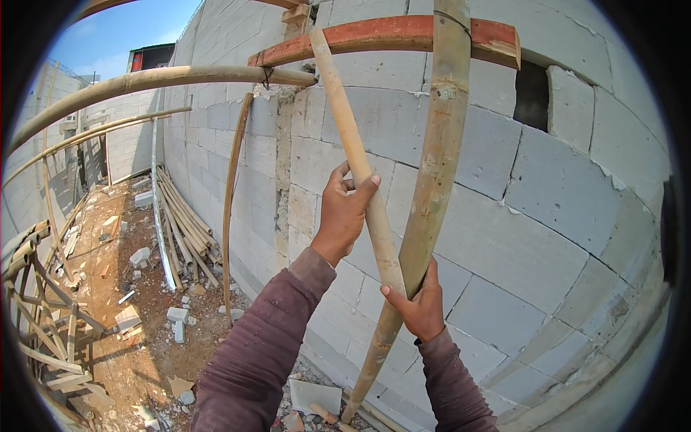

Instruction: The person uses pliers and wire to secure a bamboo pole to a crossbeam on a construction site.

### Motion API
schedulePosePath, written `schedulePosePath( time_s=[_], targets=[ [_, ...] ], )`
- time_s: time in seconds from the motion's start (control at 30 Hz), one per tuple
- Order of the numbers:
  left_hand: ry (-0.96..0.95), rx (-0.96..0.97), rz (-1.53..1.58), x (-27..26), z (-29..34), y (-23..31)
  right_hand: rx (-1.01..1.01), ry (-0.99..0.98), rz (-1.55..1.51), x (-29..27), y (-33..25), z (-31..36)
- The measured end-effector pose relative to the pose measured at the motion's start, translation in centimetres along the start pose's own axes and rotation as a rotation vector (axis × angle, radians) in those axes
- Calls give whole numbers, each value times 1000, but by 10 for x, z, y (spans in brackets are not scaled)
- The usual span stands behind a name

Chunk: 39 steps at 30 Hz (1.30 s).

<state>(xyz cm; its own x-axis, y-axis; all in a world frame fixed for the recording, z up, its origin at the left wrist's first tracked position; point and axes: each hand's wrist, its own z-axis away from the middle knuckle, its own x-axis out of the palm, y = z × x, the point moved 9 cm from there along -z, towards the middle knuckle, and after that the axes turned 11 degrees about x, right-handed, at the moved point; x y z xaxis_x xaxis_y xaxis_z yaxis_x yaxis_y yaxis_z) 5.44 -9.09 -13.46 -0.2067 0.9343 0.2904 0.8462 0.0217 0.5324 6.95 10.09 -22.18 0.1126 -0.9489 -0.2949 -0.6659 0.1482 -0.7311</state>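
A pale, smooth bamboo pole slants in front of the block wall, its upper end crossing a red wooden beam. My left hand is closed around the pole near its middle, thumb on the near side. At the pole's lower end, my right hand presses with its thumb, while its other fingers reach behind a thicker, weathered bamboo post. The two bamboos meet in a narrow V there. Wire is wrapped around the post at the red beam. My right fingertips are partly hidden.
A grey block wall rises close in front, with a dark gap near the beam. Another bamboo pole runs across at upper left. Below left, bamboo poles lie piled on rubble-strewn ground. A wooden frame stands at far left.
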Motion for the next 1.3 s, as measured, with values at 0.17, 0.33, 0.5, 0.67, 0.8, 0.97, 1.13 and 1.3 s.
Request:
schedulePosePath(
  time_s=[0.17, 0.33, 0.5, 0.67, 0.8, 0.97, 1.13, 1.3],
  targets=[
    [14, -8, 90, 4, 9, -2, -26, -1, -37, 1, 1, 2],
    [79, -30, 205, 5, 12, -13, -34, 12, -65, 2, 2, 6],
    [-29, -189, 343, 10, 14, -29, 8, -29, -103, 5, 13, 1],
    [-113, -253, 369, 12, 19, -45, 1, 17, -81, 6, 16, 1],
    [-263, -213, 555, 31, 39, -50, 11, 21, -61, 4, 17, 0],
    [-470, -287, 713, 68, 58, -68, 19, 60, -41, 2, 14, 1],
    [-439, -214, 689, 64, 52, -64, 61, 105, -7, 2, 18, 0],
    [-463, -180, 638, 68, 53, -54, 52, 255, -112, 1, 14, 15]
  ],
)
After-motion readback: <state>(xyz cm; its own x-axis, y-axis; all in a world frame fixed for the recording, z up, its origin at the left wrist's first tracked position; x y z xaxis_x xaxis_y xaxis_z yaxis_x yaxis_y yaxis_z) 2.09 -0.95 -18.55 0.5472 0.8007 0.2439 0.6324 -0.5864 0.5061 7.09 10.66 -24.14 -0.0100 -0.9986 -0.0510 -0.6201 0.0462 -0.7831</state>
